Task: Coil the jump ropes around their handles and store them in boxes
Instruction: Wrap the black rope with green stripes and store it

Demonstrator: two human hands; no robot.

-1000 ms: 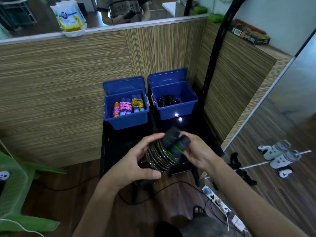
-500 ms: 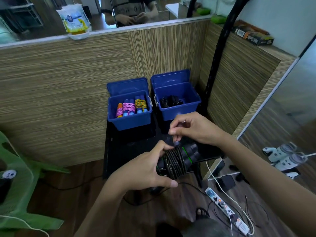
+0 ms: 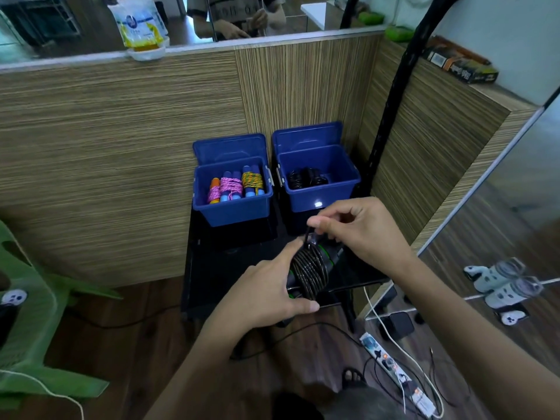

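Coiling black rope hides green-banded handles.

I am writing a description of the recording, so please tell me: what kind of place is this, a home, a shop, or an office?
Most likely a room in a home, though I cannot be sure. A wood-pattern partition stands on a wood floor, a power strip with loose cables lies beside the small black table, and slippers show at the right.

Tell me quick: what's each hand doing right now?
Left hand: grips the coiled black jump rope by its handles.
Right hand: pinches the rope's loose end above the coil.
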